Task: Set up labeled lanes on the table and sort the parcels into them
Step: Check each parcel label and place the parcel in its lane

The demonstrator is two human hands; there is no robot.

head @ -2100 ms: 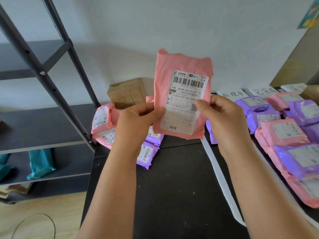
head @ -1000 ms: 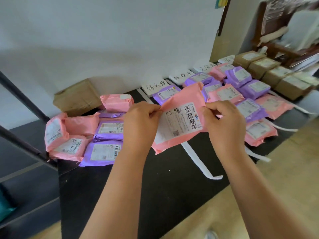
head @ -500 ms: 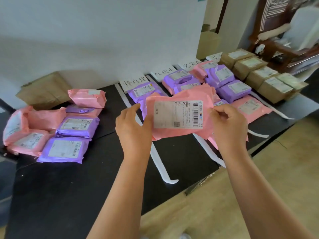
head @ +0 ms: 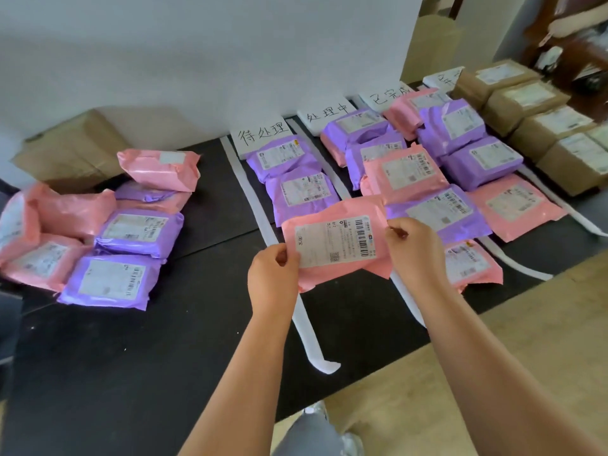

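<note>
Between the two grips, over the black worktop (head: 131, 357), a pink parcel (head: 335, 241) is held label-up. The left grip (head: 271, 274) pinches its left edge, thumb on top. The right grip (head: 416, 250) pinches its right edge, fingers curled on the wrap. Just beyond the grips, two purple parcels (head: 301, 190) lie below a handwritten card (head: 263, 134). Under the left grip runs a white strip (head: 309, 337). Well left of it sits a mixed heap (head: 108, 281) of pink and purple parcels; far right of the right grip stand brown boxes (head: 543, 126).

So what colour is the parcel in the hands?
Pink, with a white label; the held parcel shows clearly in the head view.
</note>
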